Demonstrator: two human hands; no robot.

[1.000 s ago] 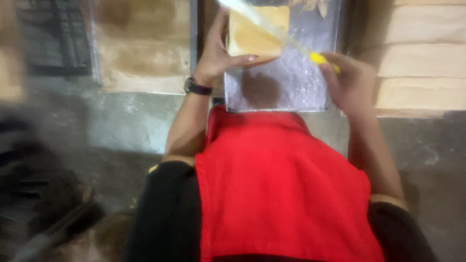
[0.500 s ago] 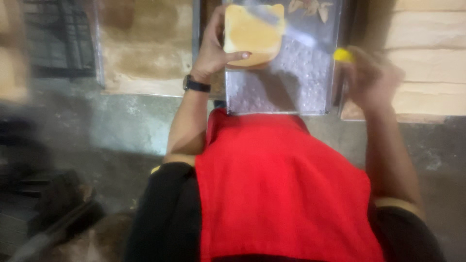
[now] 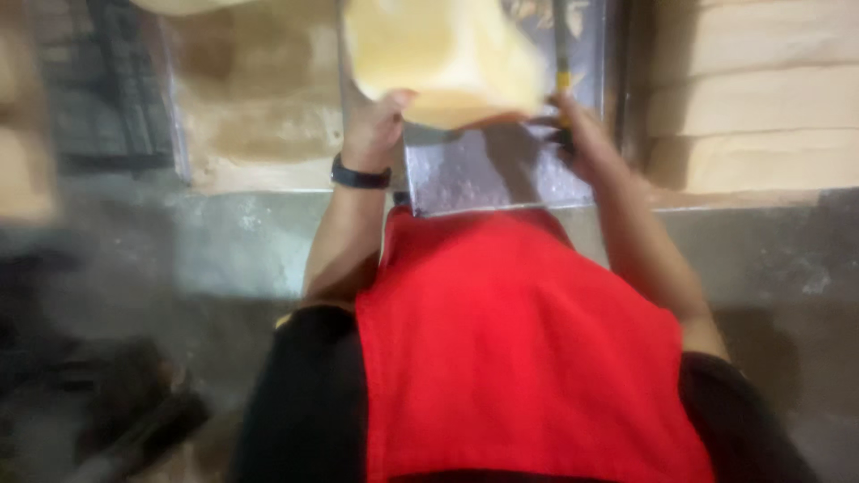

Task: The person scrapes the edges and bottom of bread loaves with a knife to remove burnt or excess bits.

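Observation:
My left hand [image 3: 374, 130] grips a pale yellow loaf of bread [image 3: 443, 58] from its left side and holds it lifted above a metal tray [image 3: 483, 174]. A black band sits on that wrist. My right hand [image 3: 582, 139] is closed around a knife with a yellow handle [image 3: 562, 63], whose blade points up and away beside the loaf's right edge. The view is blurred. My red apron fills the lower middle of the view.
Stacked pale loaves or boards [image 3: 761, 98] lie on the right of the counter. A tan slab [image 3: 259, 98] lies left of the tray, with a dark wire rack [image 3: 98, 89] beyond it. The grey counter edge [image 3: 233, 241] runs across in front of me.
The loaf has risen off the tray and come nearer the camera in my left hand. The knife has turned from a slant across the loaf to nearly upright at its right side.

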